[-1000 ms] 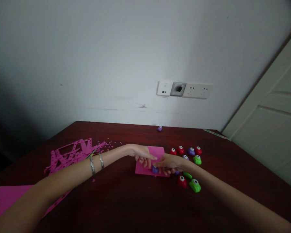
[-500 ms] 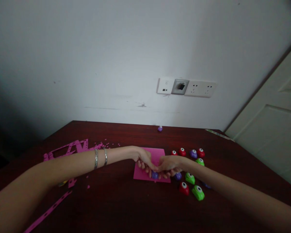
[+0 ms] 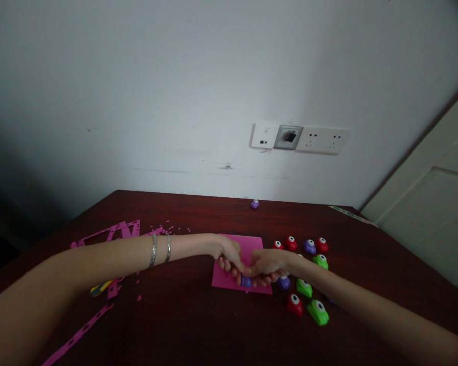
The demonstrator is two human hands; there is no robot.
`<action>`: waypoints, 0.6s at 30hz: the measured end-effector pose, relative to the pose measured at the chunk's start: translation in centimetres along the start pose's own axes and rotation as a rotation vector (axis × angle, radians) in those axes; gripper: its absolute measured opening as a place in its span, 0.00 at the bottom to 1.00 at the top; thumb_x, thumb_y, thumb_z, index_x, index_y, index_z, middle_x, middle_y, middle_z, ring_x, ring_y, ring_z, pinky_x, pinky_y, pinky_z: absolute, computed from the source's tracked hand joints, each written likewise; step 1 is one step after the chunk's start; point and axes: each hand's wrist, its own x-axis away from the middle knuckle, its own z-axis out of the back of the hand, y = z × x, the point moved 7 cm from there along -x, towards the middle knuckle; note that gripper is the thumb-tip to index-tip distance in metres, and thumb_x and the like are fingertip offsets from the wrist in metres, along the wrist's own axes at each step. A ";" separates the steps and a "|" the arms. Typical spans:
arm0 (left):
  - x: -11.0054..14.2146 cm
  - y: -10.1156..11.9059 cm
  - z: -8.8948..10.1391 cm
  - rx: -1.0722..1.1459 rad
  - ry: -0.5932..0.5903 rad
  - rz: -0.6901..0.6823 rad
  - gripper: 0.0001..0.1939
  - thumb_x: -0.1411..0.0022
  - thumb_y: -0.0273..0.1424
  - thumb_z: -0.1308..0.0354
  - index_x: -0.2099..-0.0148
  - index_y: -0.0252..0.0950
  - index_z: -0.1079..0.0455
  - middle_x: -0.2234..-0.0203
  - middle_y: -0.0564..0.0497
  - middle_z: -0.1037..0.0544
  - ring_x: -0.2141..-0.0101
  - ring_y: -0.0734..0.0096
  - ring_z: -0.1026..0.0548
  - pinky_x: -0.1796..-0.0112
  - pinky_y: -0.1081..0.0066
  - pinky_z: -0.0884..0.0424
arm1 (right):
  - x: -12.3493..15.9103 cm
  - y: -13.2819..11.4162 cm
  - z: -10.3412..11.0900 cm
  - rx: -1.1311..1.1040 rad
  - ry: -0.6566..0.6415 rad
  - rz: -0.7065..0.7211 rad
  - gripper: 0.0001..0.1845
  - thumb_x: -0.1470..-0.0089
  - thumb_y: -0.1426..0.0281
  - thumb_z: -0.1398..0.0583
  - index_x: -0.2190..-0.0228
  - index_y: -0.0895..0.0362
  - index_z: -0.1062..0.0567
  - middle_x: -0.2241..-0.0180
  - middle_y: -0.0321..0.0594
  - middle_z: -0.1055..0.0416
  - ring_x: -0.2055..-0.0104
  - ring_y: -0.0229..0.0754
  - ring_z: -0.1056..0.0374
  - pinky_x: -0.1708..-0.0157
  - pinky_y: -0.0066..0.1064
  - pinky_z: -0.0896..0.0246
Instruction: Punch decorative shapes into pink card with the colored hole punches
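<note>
Small purple piece [image 3: 246, 281] near the near edge of the pink sheet [image 3: 220, 278], at the middle of the surface [image 3: 198, 325], partly covered by fingers. Grasped from both sides: left hand [image 3: 229, 254] on the left, right hand [image 3: 269, 264] on the right, with thumbs together over the top and other fingers curled in. Can't tell whether clamped on the sheet or just resting on it. Just off the sheet's near edge: one pink flake [image 3: 247, 292].

Right of the sheet: loose cluster of eye-topped pieces, including red pieces [image 3: 294, 304], green pieces [image 3: 318, 312] and purple pieces [image 3: 309, 246]. Partly hidden by the right forearm [image 3: 347, 295], so no exact count.

Left: holed pink strips [image 3: 125, 230] in a heap beyond the left forearm [image 3: 118, 251], with pink bits [image 3: 160, 230] scattered beside. On the near side of that forearm: yellow-and-dark item [image 3: 101, 288], mostly covered. Near left: long holed strip [image 3: 78, 335]. At the left wrist: two silver bands [image 3: 153, 250].

Far edge, by the wall [image 3: 175, 101]: lone purple eye piece [image 3: 255, 204]. Far right: thin pale strip [image 3: 353, 215], flat. Up on the wall: socket plates [image 3: 322, 140]. Far right, beyond the surface: pale panelled door [image 3: 442, 203].
</note>
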 end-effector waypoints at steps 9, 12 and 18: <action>4.2 3.5 2.6 -0.394 0.376 -0.136 0.17 0.48 0.43 0.43 0.76 0.34 0.26 0.85 0.53 0.30 0.84 0.78 0.38 0.82 0.75 0.45 | -0.1 0.6 0.2 0.088 0.151 0.128 0.25 0.42 0.61 0.49 0.86 0.60 0.35 0.89 0.31 0.41 0.88 0.29 0.49 0.86 0.22 0.55; 5.4 3.6 4.5 -0.464 0.620 -0.248 0.10 0.48 0.35 0.42 0.74 0.33 0.26 0.82 0.53 0.28 0.81 0.77 0.34 0.77 0.76 0.41 | 0.0 0.4 0.5 0.162 0.268 0.180 0.23 0.43 0.62 0.47 0.86 0.59 0.35 0.89 0.31 0.41 0.88 0.29 0.48 0.86 0.22 0.51; 3.8 1.2 3.7 -0.544 0.717 -0.198 0.10 0.53 0.34 0.38 0.68 0.34 0.25 0.78 0.54 0.26 0.76 0.76 0.32 0.74 0.76 0.41 | 1.3 -0.7 0.5 0.482 0.632 0.207 0.18 0.45 0.63 0.44 0.79 0.62 0.26 0.81 0.43 0.30 0.77 0.39 0.32 0.78 0.25 0.44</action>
